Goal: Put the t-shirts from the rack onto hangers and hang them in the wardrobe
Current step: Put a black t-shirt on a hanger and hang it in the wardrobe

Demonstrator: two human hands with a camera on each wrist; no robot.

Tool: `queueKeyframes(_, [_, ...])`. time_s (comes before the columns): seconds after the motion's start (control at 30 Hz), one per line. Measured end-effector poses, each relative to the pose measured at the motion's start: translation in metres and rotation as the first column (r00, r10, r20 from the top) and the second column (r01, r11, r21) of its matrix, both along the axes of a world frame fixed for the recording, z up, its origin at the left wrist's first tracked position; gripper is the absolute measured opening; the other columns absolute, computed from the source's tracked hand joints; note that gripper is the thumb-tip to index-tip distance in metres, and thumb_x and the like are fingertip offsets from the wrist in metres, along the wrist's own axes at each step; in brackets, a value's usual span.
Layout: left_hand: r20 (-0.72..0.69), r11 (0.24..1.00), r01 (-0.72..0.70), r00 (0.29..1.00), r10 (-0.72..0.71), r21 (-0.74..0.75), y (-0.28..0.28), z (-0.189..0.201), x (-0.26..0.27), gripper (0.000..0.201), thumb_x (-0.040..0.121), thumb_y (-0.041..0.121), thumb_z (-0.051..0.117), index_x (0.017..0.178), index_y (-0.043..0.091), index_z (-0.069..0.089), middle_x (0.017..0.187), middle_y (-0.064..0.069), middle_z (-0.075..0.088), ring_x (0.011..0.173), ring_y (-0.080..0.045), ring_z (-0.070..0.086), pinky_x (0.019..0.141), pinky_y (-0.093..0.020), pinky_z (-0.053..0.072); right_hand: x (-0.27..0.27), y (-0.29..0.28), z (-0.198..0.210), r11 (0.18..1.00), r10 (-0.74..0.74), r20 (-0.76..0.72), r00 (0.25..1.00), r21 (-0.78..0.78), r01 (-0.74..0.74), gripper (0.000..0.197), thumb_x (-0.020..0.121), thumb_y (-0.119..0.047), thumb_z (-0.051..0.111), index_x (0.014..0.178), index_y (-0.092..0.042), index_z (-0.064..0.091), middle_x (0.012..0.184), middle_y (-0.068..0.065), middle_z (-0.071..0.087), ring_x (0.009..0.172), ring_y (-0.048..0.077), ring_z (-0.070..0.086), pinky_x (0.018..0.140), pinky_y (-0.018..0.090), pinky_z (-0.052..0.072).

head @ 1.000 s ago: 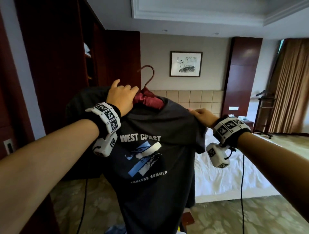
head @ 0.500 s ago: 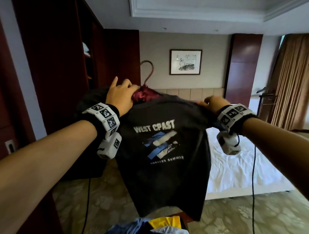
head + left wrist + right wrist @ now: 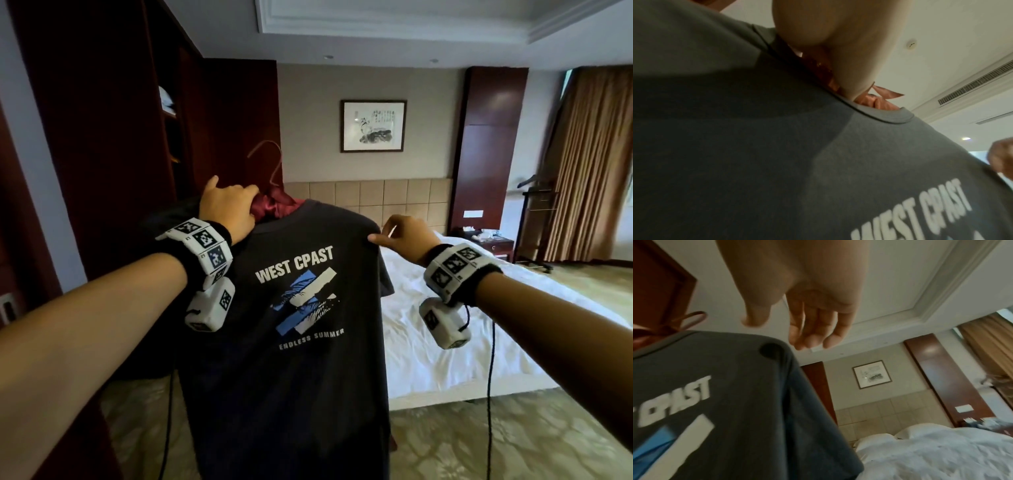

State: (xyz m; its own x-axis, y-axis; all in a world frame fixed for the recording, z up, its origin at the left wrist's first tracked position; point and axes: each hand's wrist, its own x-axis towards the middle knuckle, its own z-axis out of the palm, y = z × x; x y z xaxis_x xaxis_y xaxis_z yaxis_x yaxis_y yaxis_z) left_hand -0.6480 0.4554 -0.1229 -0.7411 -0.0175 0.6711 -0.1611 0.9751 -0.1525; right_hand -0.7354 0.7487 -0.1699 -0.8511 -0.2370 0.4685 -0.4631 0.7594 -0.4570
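Both arms were stretched forward and raised. The left hand (image 3: 227,209) was curled in a grip at the collar; the right hand (image 3: 404,240) hung relaxed, fingers (image 3: 812,331) loose.

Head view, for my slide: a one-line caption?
Left hand grips hanger at collar; right hand touches dark t-shirt shoulder.
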Motion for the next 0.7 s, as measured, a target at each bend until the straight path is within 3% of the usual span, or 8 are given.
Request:
queueKeyframes(0.13, [0.013,1.000,0.009,1.000,-0.009,-0.006,0.004,0.000,-0.001,0.030,0.088,0.018,0.052,0.118,0.015,0.055,0.104,-0.011,0.064,0.104,-0.028,0.059,0.115,-0.041,0.014,0.001,-0.019,0.002,0.983,-0.160,0.043,0.986,0.095,0.156,0.047,0.089,-0.053,0.051,0.085,-0.007,0.056,0.081,0.011,0.060,0.074,0.024,0.054,0.062,0.027,0.040])
queueKeyframes(0.27, [0.059,1.000,-0.022,0.998,0.023,-0.017,0.005,-0.004,-0.002,0.030,0.089,0.015,0.049,0.119,0.010,0.050,0.109,-0.013,0.063,0.103,-0.033,0.059,0.111,-0.044,0.024,-0.008,-0.025,0.005,0.989,-0.145,0.113,0.983,-0.011,0.147,0.037,0.095,-0.034,0.051,0.097,0.001,0.063,0.093,0.016,0.065,0.080,0.027,0.055,0.070,0.029,0.038])
queueKeyframes(0.3, [0.066,0.999,-0.039,0.997,0.041,-0.027,0.005,-0.005,-0.002,0.032,0.089,0.014,0.048,0.120,0.009,0.048,0.111,-0.013,0.062,0.103,-0.033,0.059,0.108,-0.044,0.026,-0.010,-0.025,0.006,0.990,-0.121,0.107,0.987,-0.059,0.127,0.032,0.095,-0.031,0.051,0.096,-0.001,0.064,0.088,0.013,0.064,0.082,0.027,0.056,0.071,0.028,0.038])
queueKeyframes(0.37, [0.086,0.997,-0.069,0.994,0.072,-0.044,0.003,-0.010,-0.001,0.035,0.089,0.012,0.047,0.124,0.009,0.046,0.114,-0.014,0.060,0.105,-0.034,0.059,0.102,-0.042,0.030,-0.010,-0.024,0.010,0.985,-0.072,0.079,0.994,-0.152,0.084,0.026,0.094,-0.026,0.053,0.075,-0.010,0.058,0.070,0.002,0.056,0.082,0.024,0.055,0.072,0.028,0.037])
queueKeyframes(0.43, [0.093,0.993,-0.088,0.991,0.095,-0.075,0.002,-0.014,-0.002,0.035,0.089,0.011,0.046,0.123,0.009,0.047,0.114,-0.015,0.060,0.103,-0.034,0.059,0.097,-0.040,0.034,-0.009,-0.022,0.016,0.976,-0.055,0.034,0.998,-0.210,0.061,0.036,0.093,-0.026,0.053,0.059,-0.017,0.047,0.065,0.004,0.053,0.080,0.025,0.054,0.071,0.029,0.039])
queueKeyframes(0.53, [0.105,0.990,-0.108,0.987,0.118,-0.092,0.003,-0.020,-0.006,0.032,0.089,0.010,0.046,0.120,0.009,0.050,0.113,-0.014,0.061,0.101,-0.033,0.060,0.097,-0.039,0.034,0.001,-0.020,0.026,0.964,-0.042,-0.095,0.995,-0.266,0.015,0.041,0.093,-0.026,0.053,0.054,-0.018,0.043,0.065,0.007,0.052,0.072,0.025,0.052,0.064,0.028,0.037])
queueKeyframes(0.6, [0.102,0.991,-0.124,0.986,0.129,-0.050,0.004,-0.019,-0.009,0.031,0.089,0.010,0.046,0.120,0.008,0.049,0.114,-0.014,0.061,0.102,-0.035,0.060,0.097,-0.039,0.034,0.010,-0.019,0.027,0.963,0.001,-0.157,0.988,-0.266,-0.044,0.043,0.094,-0.025,0.052,0.053,-0.019,0.040,0.057,0.000,0.045,0.059,0.016,0.044,0.056,0.027,0.030])
queueKeyframes(0.7, [0.102,0.991,-0.134,0.986,0.131,0.024,0.004,-0.012,-0.012,0.030,0.089,0.010,0.045,0.119,0.006,0.048,0.115,-0.016,0.061,0.105,-0.035,0.059,0.097,-0.039,0.034,0.012,-0.016,0.014,0.960,0.072,-0.165,0.984,-0.256,-0.113,0.042,0.094,-0.022,0.053,0.054,-0.023,0.040,0.054,-0.006,0.041,0.054,0.007,0.040,0.053,0.021,0.028])
